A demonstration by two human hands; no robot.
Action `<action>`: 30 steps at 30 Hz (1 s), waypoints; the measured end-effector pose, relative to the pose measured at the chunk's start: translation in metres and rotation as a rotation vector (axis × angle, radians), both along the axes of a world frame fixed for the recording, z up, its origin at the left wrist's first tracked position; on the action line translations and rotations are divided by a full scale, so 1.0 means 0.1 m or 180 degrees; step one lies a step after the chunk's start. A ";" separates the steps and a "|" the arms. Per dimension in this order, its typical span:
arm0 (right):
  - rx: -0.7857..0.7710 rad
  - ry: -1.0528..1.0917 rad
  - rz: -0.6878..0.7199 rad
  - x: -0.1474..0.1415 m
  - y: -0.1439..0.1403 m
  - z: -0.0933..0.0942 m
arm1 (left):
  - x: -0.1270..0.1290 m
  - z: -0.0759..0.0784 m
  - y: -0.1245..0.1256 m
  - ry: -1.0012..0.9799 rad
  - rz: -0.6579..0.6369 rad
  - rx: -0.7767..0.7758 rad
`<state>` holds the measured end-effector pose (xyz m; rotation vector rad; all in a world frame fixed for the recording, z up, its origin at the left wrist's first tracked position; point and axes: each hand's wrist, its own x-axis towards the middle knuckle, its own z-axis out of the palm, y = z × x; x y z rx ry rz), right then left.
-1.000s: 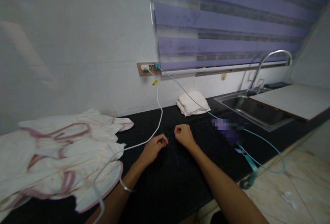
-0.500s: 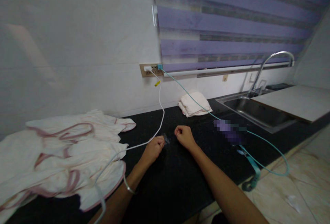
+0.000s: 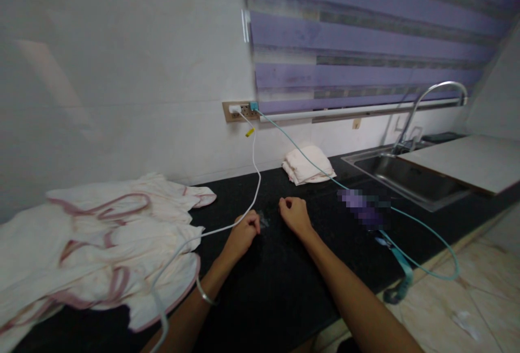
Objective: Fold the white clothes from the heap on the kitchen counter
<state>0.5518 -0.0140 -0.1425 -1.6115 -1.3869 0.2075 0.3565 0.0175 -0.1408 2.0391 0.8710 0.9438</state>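
My left hand point(image 3: 244, 229) rests on the black countertop point(image 3: 276, 293), its fingers curled into a loose fist. A white cable point(image 3: 219, 229) crosses in front of its knuckles; the fingers are not wrapped round it. Just beside those fingers lies a small see-through scrap point(image 3: 264, 220), perhaps plastic film. My right hand point(image 3: 296, 215) is also on the counter, a short way to the right, with fingers curled in and nothing seen in them. Left of my left hand a white garment point(image 3: 134, 244) with pink trim is spread out.
A folded pale cloth point(image 3: 307, 164) sits against the wall. A teal cable point(image 3: 290, 139) runs from the wall socket point(image 3: 240, 110) past a blurred purple object point(image 3: 359, 207) with a teal strap point(image 3: 402, 272). Farther right are a sink point(image 3: 406, 177), a faucet point(image 3: 414, 104) and a white board point(image 3: 467, 158).
The view has shifted very slightly. My left fingers are a little apart from the clear scrap, which was right at them before. Both hands otherwise keep their place and curl.
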 end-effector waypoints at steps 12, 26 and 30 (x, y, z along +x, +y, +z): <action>-0.0382 -0.0291 0.0306 -0.10 -0.06 0.00 | 0.02 0.07 -0.04 -0.0123 0.0071 -0.0332; -0.0002 0.0156 0.0853 -0.05 -0.06 0.00 | -0.37 0.08 0.38 -0.3211 0.0926 -0.2275; -0.0113 0.0279 0.0981 -0.03 -0.05 -0.02 | -0.72 0.08 0.56 -0.4279 0.1257 -0.2319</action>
